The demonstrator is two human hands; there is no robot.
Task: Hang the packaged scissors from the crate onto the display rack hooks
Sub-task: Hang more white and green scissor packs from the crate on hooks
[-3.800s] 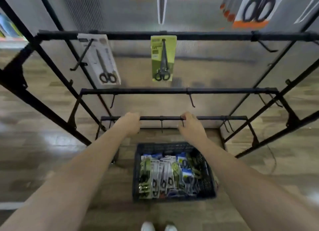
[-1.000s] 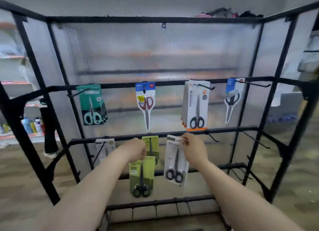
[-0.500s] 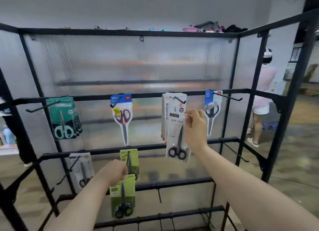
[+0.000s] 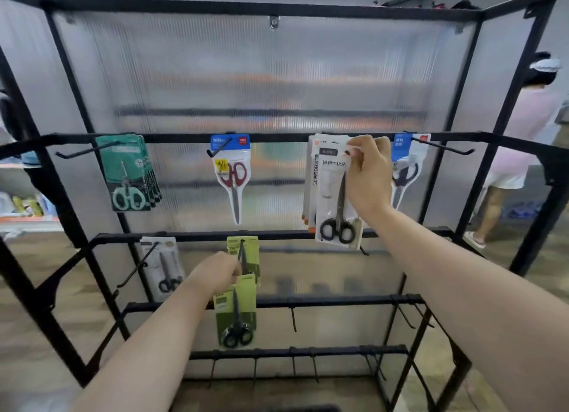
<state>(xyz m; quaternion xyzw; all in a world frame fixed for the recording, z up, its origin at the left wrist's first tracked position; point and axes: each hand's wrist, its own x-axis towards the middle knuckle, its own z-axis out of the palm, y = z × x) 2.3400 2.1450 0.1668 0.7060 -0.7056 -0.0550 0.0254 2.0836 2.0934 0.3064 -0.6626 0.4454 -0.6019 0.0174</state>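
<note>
Up at the display rack point(image 4: 277, 138), my right hand point(image 4: 368, 174) pinches the top edge of a white packaged scissors point(image 4: 334, 202), holding it flat against the stack of matching white packs point(image 4: 310, 177) on the right side of the top rail. The pack hangs straight down from my fingers, long axis upright, handles lowest. Lower and to the left, my left hand point(image 4: 215, 274) is curled round the top of a green packaged scissors point(image 4: 236, 314), also upright with handles down. Its twin, the hung green pack point(image 4: 244, 254), sits on the middle rail just above that hand and slightly farther back. The right hand looks nearer its goal. The hook behind the white pack is covered by card and fingers, so I cannot tell whether the hang hole has caught it. The crate point(image 4: 301, 408) is, I think, the dark strip cut off at the bottom edge.
</note>
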